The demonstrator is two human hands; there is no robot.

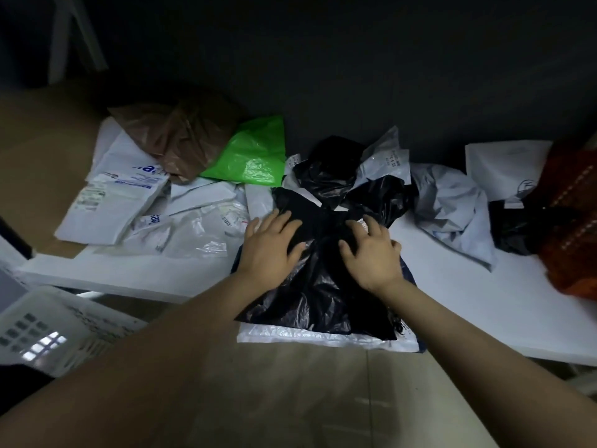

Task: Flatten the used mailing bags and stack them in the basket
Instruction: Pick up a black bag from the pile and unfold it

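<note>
Left hand (269, 245) and right hand (371, 250), fingers spread, press a black mailing bag (318, 286) flat at the tabletop's (484, 305) near edge.

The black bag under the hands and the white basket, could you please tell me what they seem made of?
Black bag: thin glossy plastic film, judging by fine crinkles and shiny highlights. White basket: probably rigid moulded plastic, matte, with a grid of holes in its wall.
</note>
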